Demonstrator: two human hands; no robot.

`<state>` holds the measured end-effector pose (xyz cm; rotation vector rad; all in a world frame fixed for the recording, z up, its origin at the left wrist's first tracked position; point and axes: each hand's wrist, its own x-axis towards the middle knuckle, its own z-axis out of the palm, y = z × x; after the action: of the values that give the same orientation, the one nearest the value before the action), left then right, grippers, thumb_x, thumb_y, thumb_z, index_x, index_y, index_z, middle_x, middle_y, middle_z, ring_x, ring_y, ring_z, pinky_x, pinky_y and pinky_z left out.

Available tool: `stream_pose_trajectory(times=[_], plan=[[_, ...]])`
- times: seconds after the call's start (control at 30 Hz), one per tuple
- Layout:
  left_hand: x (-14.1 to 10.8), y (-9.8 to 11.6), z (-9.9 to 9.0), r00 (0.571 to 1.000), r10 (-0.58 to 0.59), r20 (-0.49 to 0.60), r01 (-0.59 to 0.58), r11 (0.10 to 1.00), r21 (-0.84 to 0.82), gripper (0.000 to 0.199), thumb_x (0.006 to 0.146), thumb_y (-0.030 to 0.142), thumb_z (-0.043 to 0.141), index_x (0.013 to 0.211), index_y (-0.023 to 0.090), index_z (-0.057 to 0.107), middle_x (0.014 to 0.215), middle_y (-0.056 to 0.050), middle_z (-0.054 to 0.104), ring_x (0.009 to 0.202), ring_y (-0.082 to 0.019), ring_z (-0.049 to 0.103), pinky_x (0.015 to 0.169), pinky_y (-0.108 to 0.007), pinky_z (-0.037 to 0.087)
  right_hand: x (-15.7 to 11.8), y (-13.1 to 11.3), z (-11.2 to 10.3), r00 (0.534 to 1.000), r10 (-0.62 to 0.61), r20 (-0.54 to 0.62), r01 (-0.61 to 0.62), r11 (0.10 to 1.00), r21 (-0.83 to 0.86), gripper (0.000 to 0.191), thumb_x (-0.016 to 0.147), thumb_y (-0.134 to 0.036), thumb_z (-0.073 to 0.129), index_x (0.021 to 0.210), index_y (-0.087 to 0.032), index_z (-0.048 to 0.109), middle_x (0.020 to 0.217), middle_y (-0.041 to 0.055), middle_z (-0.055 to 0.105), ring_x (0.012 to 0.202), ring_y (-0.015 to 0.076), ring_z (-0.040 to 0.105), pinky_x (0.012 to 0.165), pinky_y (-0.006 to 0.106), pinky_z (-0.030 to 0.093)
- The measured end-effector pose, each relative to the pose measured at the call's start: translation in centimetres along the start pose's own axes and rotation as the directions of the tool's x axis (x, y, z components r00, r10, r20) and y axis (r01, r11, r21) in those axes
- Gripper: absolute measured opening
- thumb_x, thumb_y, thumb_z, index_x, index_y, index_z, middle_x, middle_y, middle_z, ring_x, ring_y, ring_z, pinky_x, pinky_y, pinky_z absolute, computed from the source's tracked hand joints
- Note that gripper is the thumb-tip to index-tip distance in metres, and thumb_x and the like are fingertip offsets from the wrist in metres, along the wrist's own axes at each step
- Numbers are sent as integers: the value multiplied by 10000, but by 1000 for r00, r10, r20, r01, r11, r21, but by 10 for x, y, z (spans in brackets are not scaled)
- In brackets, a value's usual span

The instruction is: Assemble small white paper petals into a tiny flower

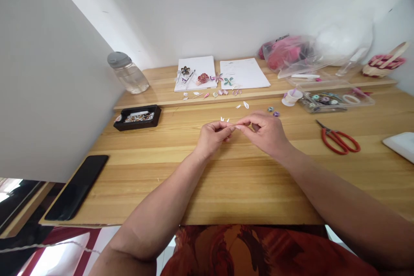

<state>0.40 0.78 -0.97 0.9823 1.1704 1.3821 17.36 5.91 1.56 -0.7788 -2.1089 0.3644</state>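
Note:
Above the middle of the wooden table point(161, 172), my left hand point(213, 136) and my right hand point(263, 131) meet at the fingertips, both closed in a pinch. Whatever lies between the fingers is too thin and small to name. Small white petal-shaped pieces point(225, 119) show just behind my left fingers. Farther back are two more white petal pieces point(246, 105). Beyond my right hand sit small spools of thread, one greenish point(270, 109) and one purple point(276, 114). Red-handled scissors point(339, 140) lie to the right of my right hand.
A raised shelf along the wall bears a water bottle point(127, 73), papers with wire flowers point(203, 78) and a bagged pink bundle point(287, 54). On the table are a black bead tray point(137, 127), a phone point(77, 187), a white spool point(292, 97) and a clear box point(365, 99).

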Motion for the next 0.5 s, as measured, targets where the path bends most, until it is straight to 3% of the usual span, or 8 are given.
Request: stream_pose_trajectory(times=[0.27,0.5], plan=[[0,1,0,1000,9,-9,-9,999,34,328,657,399,830,796,118,735,638,0,614,545,-71,480,553,-227,374,-1,-1,0,988,142,58,-146,988,58,76,816,-212,706,846,-201,775,732,11,700,590,126,539,569,283,377],[1,1,0,1000,-4,-10,4,1000,21,359,636,421,839,794,116,733,632,3,606,542,-71,476,548,-228,372,0,-1,-1,998,42,36,-43,999,33,84,845,-200,685,835,-203,768,731,13,700,610,131,554,587,288,386]])
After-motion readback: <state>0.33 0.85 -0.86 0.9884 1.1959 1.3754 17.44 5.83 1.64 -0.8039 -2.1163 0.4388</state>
